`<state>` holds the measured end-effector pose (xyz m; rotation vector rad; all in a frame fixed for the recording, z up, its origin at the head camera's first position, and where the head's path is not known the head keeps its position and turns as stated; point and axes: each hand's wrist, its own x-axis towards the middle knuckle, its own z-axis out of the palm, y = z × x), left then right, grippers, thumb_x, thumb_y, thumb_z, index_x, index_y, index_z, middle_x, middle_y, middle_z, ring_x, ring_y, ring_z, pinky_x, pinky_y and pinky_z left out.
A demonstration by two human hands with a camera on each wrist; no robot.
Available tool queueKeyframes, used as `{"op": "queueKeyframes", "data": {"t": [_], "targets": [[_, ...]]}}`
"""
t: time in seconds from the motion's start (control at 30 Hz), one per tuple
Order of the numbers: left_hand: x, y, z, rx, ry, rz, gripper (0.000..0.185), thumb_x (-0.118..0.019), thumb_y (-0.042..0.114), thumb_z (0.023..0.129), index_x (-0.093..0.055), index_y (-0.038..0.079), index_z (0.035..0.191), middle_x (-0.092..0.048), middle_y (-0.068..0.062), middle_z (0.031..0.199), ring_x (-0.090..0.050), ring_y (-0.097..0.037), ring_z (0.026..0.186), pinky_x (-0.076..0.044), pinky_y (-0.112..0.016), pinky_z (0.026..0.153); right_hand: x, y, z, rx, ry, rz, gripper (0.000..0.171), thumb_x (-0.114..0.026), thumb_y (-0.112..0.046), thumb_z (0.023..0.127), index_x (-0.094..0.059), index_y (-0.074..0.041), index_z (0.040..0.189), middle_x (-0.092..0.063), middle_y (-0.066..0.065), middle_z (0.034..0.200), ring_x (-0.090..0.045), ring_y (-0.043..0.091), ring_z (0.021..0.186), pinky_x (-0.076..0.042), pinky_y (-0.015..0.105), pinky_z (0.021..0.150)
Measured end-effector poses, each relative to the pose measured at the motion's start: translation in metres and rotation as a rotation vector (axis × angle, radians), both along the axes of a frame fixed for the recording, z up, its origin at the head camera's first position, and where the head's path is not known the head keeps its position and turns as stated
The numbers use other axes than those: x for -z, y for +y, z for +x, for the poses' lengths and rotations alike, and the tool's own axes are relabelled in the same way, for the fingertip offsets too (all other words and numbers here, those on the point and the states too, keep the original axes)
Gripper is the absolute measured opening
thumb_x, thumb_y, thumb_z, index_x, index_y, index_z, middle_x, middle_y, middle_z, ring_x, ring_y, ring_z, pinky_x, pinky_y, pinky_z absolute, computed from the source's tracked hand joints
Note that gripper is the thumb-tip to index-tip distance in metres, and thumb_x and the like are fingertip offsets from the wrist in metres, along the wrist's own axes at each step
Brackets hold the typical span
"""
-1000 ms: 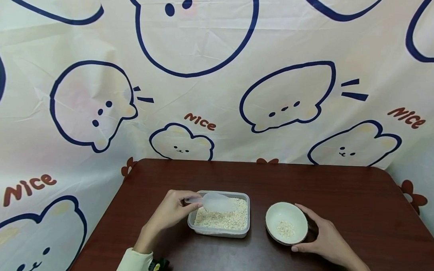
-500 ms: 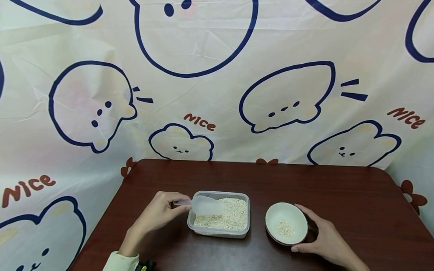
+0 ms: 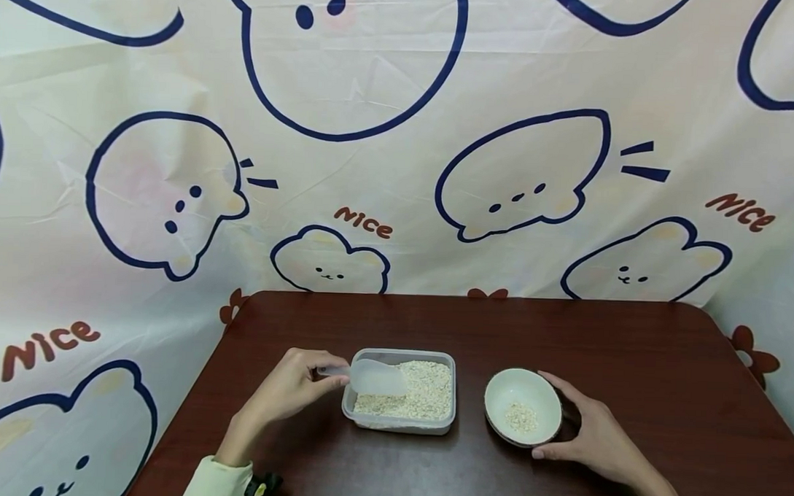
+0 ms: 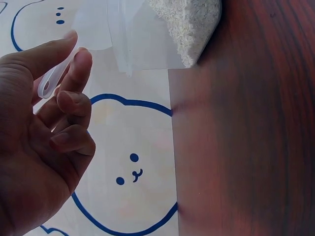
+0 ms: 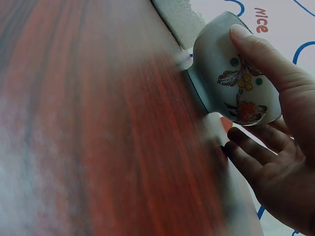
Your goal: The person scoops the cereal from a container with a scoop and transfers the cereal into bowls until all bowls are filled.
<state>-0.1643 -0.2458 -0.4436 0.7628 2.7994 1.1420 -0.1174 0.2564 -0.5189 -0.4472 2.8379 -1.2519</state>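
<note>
My left hand (image 3: 290,387) pinches the handle of a translucent plastic scoop (image 3: 378,379) between thumb and index finger. The scoop's blade hangs over the left part of a clear plastic container (image 3: 404,425) full of pale oat flakes (image 3: 429,390). In the left wrist view the scoop's looped handle end (image 4: 47,87) sticks out past the fingers. My right hand (image 3: 594,437) holds the right side of a small white bowl (image 3: 512,385), thumb near and fingers behind. A little heap of flakes lies in its bottom. Painted flowers and berries decorate the bowl's outside (image 5: 216,54) in the right wrist view.
Container and bowl stand side by side on a dark reddish-brown table (image 3: 467,484), with a gap between them. A pale curtain (image 3: 399,175) printed with cartoon bears hangs behind the table. A dark band (image 3: 264,486) is at my left wrist.
Between one second and half a second ago, my left hand drew the scoop left across the container. Since then it has stayed nearly still. The right hand and bowl have not moved.
</note>
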Motion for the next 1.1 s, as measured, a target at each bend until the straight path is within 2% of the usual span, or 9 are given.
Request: {"op": "queueKeyframes", "data": {"t": [0.43, 0.63, 0.77, 0.97, 1.1], "targets": [[0.002, 0.010, -0.002, 0.035, -0.008, -0.027, 0.018, -0.082, 0.022, 0.097, -0.084, 0.013, 0.113, -0.082, 0.000, 0.102, -0.059, -0.001, 0.072, -0.051, -0.022, 0.063, 0.001, 0.000, 0.000, 0.002, 0.019, 0.004, 0.117, -0.102, -0.053, 0.064, -0.045, -0.029, 0.163, -0.064, 0.009, 0.151, -0.059, 0.006, 0.133, -0.054, 0.023, 0.096], [0.005, 0.018, -0.003, 0.056, -0.013, -0.001, 0.016, -0.083, 0.020, 0.096, -0.084, 0.013, 0.110, -0.081, 0.003, 0.094, -0.056, 0.001, 0.067, -0.050, -0.022, 0.059, 0.001, 0.000, 0.000, 0.003, 0.019, 0.012, 0.117, -0.101, -0.054, 0.064, -0.045, -0.029, 0.163, -0.063, 0.008, 0.151, -0.058, 0.007, 0.135, -0.053, 0.023, 0.097], [0.007, 0.026, -0.004, 0.060, -0.009, 0.011, 0.019, -0.083, 0.020, 0.095, -0.084, 0.010, 0.111, -0.081, 0.001, 0.093, -0.054, 0.002, 0.063, -0.049, -0.021, 0.057, 0.001, 0.000, -0.001, 0.012, 0.021, 0.033, 0.118, -0.101, -0.057, 0.063, -0.045, -0.029, 0.163, -0.063, 0.007, 0.152, -0.058, 0.012, 0.138, -0.053, 0.024, 0.099], [0.012, 0.038, -0.006, 0.094, -0.004, 0.008, 0.020, -0.082, 0.022, 0.096, -0.084, 0.009, 0.112, -0.083, -0.001, 0.103, -0.057, 0.003, 0.066, -0.053, -0.021, 0.062, 0.001, 0.001, -0.001, 0.010, 0.006, 0.036, 0.118, -0.100, -0.057, 0.064, -0.043, -0.031, 0.164, -0.062, 0.008, 0.153, -0.058, 0.017, 0.139, -0.053, 0.025, 0.099], [0.013, 0.046, -0.006, 0.107, 0.014, 0.006, 0.019, -0.082, 0.022, 0.096, -0.085, 0.010, 0.111, -0.083, 0.000, 0.103, -0.060, 0.003, 0.069, -0.054, -0.021, 0.063, 0.000, 0.001, -0.001, 0.009, 0.006, 0.028, 0.117, -0.100, -0.057, 0.064, -0.044, -0.031, 0.164, -0.063, 0.008, 0.153, -0.058, 0.012, 0.137, -0.053, 0.024, 0.098]]}}
